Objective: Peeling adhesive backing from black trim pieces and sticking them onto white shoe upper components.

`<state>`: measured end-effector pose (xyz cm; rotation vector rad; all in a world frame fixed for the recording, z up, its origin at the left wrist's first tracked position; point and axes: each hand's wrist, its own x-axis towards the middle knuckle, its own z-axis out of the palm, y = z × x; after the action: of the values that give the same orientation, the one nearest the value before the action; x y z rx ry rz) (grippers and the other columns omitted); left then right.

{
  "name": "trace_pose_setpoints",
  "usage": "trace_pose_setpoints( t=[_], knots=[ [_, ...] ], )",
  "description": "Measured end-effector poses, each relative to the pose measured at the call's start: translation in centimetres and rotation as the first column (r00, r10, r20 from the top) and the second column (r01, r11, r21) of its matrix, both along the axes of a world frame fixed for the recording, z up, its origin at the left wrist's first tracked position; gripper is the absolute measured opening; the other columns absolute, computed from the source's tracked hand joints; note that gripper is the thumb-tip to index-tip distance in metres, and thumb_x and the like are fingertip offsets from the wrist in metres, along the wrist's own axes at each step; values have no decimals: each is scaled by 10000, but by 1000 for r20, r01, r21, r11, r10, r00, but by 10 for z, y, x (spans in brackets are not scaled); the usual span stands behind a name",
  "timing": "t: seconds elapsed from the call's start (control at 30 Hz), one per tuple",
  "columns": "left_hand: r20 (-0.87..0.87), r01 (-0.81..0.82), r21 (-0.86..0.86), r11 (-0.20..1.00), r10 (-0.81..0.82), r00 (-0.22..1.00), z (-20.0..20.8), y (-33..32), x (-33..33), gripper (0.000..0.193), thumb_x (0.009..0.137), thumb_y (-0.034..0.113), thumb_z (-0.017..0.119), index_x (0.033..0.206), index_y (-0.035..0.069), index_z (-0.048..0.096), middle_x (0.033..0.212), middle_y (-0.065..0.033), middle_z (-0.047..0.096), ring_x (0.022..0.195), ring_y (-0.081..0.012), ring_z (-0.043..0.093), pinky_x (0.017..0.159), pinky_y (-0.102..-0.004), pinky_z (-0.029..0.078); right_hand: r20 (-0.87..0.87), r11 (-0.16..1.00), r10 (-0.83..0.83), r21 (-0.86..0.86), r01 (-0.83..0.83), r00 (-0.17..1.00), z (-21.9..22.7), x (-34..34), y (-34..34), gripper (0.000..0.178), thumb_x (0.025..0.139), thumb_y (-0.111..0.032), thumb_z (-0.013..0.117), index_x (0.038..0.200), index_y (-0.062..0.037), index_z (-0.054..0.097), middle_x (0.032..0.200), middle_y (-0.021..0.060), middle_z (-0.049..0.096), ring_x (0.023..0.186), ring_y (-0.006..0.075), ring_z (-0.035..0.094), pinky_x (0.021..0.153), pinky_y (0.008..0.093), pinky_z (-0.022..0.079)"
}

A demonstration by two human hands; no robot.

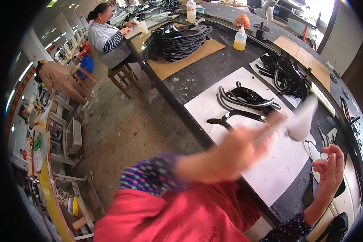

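Blurred by motion, my left hand (240, 151) reaches over the table with its fingers closed on a thin pale grey curved piece (303, 123). To the right, my right hand (328, 173) is raised near the table edge, its fingers bent and apart, with nothing visible in them. Beneath my left hand lies a large white sheet (276, 177). On that sheet rests a bunch of black curved strips (246, 97) with white edges. Several white and black cut pieces (328, 137) lie just beyond my right hand.
A glossy black pile of strips (284, 76) sits farther back on the dark table (197, 86). Cardboard (181, 68) bears a bigger black stack (177, 42). A bottle of yellow liquid (240, 39) stands near another person's hand (241, 20). One person (105, 36) sits at the far left end.
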<state>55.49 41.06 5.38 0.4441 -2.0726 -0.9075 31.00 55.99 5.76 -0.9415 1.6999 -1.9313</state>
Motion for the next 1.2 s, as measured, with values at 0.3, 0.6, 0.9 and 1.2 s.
trace_pose_setpoints(
  t=[0.3,0.6,0.9,1.2],
  knots=[
    [-198,-565,-771,295,732,652,180,-282,77,474,955,140,603,1418,96,509,1380,-282,526,1297,-296,533,1077,-368,418,-40,932,-204,299,207,978,-82,-30,68,188,979,-93,601,1150,-15,591,988,55,653,752,108,645,684,236,506],
    [620,-322,-524,789,612,491,-34,-494,106,804,932,751,331,1542,229,361,1586,-102,350,1475,-279,300,1198,-414,227,-627,579,-373,419,699,684,-111,-125,151,227,975,-122,599,1164,4,594,1039,89,676,987,190,657,872,304,506],
    [257,-165,-653,739,422,870,-30,-300,1,263,980,217,588,1114,32,717,1169,-83,699,1223,-233,571,1084,-372,362,-630,395,-102,684,613,770,-120,-242,102,734,801,-278,788,1391,28,476,1308,230,602,1161,333,605,993,397,465],
    [285,69,-674,736,172,943,-125,-110,-90,195,756,117,783,917,30,716,942,-34,638,901,-201,605,779,-336,461,-800,154,105,599,785,590,-76,-192,56,368,761,-26,748,1077,-26,558,960,163,606,921,341,628,864,428,507]
  ],
)
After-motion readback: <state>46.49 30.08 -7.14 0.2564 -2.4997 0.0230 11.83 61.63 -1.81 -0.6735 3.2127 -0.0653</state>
